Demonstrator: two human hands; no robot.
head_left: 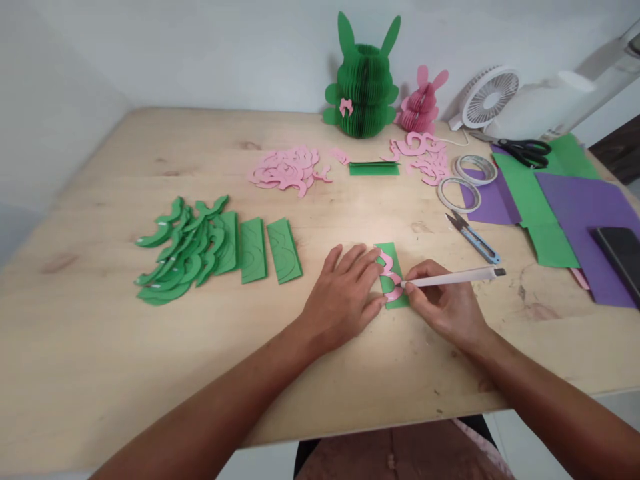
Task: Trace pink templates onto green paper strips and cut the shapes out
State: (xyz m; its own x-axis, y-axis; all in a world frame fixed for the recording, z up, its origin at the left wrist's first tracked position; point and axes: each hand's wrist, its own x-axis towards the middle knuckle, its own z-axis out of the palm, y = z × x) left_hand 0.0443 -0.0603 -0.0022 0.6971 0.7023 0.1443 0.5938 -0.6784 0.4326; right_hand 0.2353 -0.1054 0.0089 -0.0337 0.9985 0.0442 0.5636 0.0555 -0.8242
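Note:
A pink curved paper cutout (392, 281) lies on a folded green paper strip (389, 249) in front of me. My left hand (345, 293) lies flat with its fingertips on the cutout and the strip's left side. In my right hand (445, 303) is a white pen (450, 276), its tip touching the lower right edge of the pink cutout. To the left are two green paper strips (254, 250) with curved outlines drawn on them. Beside those is a pile of green curved cutouts (185, 257).
Pink paper scraps (287, 168), a folded green strip (374, 169) and tape rolls (459, 195) lie farther back. Thread snips (475, 240), black scissors (530, 152), purple paper (583, 220) and a phone (620, 257) are at right. Green (366, 90) and pink paper rabbits (420, 107) and a fan (489, 98) stand behind.

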